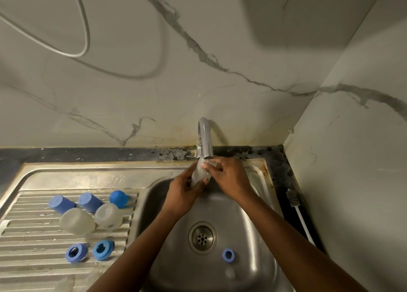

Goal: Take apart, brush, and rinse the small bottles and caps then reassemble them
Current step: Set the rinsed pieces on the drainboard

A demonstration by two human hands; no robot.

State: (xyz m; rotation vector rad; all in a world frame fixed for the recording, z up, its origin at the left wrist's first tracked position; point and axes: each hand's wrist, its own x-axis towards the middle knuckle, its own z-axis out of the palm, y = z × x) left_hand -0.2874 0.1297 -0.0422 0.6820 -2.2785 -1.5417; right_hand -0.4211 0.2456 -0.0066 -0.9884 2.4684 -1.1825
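Head camera showed my left hand [182, 196] and my right hand [230, 179] up under the tap [206, 142], over the sink [259, 221]. Both held one clear bottle [198, 173] right at the tap's mouth. The left grip was wrapped round its lower part. The right grip pinched its top end with the fingers. I could not tell if water was running.

On the ridged side of the sink, to the left, lay three blue caps [89, 201], two clear bottles [77, 221] and two blue rings [103, 248]. None of them were joined together. One more blue ring [228, 255] sat down in the sink near the drain [202, 237].

I judged that the taking apart was done, and that this was the rinse of the last bottle. I could not tell which pieces were clean. Left to do, I thought, was to rinse the ring in the sink, then put all the bottles, rings and caps back together.
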